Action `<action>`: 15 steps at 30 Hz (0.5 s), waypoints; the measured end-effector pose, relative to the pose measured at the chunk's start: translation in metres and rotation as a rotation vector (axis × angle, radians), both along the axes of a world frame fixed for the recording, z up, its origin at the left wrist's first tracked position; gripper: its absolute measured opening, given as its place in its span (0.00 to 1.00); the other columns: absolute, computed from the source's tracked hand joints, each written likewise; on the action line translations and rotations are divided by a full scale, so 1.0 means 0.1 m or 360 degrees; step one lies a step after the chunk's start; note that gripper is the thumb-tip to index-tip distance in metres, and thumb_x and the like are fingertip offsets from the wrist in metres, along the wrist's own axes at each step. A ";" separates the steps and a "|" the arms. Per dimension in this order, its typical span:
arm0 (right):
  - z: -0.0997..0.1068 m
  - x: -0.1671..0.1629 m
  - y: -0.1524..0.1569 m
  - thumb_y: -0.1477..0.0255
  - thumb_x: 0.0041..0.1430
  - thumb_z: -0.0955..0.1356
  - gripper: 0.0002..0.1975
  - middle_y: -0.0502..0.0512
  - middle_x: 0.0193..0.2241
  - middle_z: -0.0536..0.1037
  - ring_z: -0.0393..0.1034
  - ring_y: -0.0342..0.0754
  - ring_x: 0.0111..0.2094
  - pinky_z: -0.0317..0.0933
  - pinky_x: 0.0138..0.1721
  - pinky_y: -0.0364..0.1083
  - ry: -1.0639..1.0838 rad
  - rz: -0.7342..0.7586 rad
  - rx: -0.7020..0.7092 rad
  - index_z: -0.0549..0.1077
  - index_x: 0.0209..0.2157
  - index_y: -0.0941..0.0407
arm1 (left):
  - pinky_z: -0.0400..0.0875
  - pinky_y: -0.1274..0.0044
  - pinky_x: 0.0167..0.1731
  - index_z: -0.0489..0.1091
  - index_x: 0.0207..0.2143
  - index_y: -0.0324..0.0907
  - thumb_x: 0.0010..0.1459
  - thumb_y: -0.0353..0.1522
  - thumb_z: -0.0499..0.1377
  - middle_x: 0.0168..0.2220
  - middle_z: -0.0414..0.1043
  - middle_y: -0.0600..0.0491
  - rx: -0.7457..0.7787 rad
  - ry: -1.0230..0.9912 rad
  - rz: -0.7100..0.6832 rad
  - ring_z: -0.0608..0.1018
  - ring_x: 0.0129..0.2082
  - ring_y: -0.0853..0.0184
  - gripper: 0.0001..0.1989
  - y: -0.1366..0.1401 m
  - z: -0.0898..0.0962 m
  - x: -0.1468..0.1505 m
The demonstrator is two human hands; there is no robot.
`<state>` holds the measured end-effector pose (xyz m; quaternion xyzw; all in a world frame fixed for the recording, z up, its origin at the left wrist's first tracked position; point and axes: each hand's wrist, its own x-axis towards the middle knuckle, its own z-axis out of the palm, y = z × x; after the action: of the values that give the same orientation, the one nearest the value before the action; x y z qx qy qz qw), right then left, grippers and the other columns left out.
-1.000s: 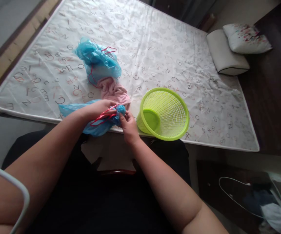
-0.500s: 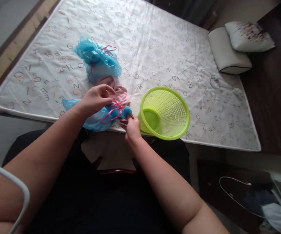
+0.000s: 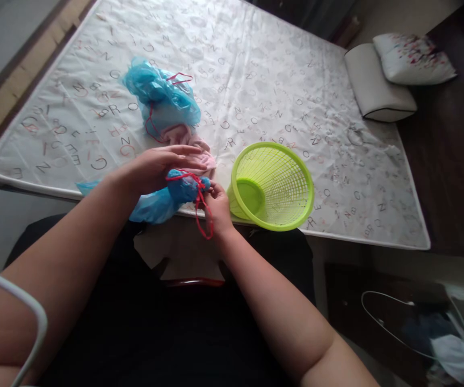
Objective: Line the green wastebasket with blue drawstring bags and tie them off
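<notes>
Black clothing covers our body nearest to us, well below both hands, and a white curved strip passes in front of our left forearm. Beyond the lap our right hand has its thumb and fingers pinched together on the tight, gathered end of a blue plastic bag, which lies between our two hands at the edge of the mattress. Our left hand is wide, its fingers stretched out flat just above the bunched plastic; whether any of them touches it, we cannot tell. A red drawstring crosses the gathered part, and one loop dangles beside our right wrist, while a loose tail of the bag runs out to the left beneath our left forearm. Just to the right of our right hand sits a green basket with latticed walls, its wide mouth turned up toward us and its solid base showing inside. Right behind our left fingers we see a crumpled pink cloth, partly hidden by them, and past it a second blue bag with red strings of its own. Far off to the right of both hands, at the other side of the letter-printed mattress, a white pillow lies with a floral cushion against it.
</notes>
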<state>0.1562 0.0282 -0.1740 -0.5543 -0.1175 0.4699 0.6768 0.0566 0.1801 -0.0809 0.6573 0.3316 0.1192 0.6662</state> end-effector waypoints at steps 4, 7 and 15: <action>-0.04 -0.01 0.01 0.55 0.63 0.74 0.16 0.46 0.27 0.79 0.73 0.43 0.24 0.70 0.28 0.42 0.0125 -0.0064 -0.0074 0.74 0.42 0.52 | 0.82 0.61 0.49 0.77 0.59 0.43 0.60 0.34 0.67 0.51 0.83 0.40 -0.0177 0.0026 0.0079 0.85 0.52 0.49 0.24 0.02 -0.01 -0.02; -0.08 0.00 0.04 0.58 0.65 0.72 0.13 0.45 0.24 0.77 0.72 0.43 0.23 0.70 0.28 0.42 0.0252 -0.0226 -0.0133 0.74 0.41 0.52 | 0.81 0.65 0.51 0.76 0.63 0.44 0.54 0.35 0.70 0.56 0.81 0.40 -0.0029 0.0248 -0.0081 0.84 0.54 0.51 0.32 0.06 -0.14 -0.06; -0.08 0.01 0.07 0.66 0.62 0.72 0.10 0.49 0.32 0.82 0.75 0.44 0.28 0.71 0.28 0.42 0.0321 -0.0221 -0.0204 0.76 0.45 0.53 | 0.75 0.70 0.56 0.82 0.54 0.46 0.57 0.43 0.65 0.52 0.84 0.49 0.0336 0.0283 -0.0677 0.81 0.56 0.52 0.24 -0.01 -0.31 0.00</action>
<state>0.1573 0.0351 -0.1822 -0.5533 0.0201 0.4817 0.6793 0.0570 0.1791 -0.1123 0.7861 0.2290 -0.0479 0.5721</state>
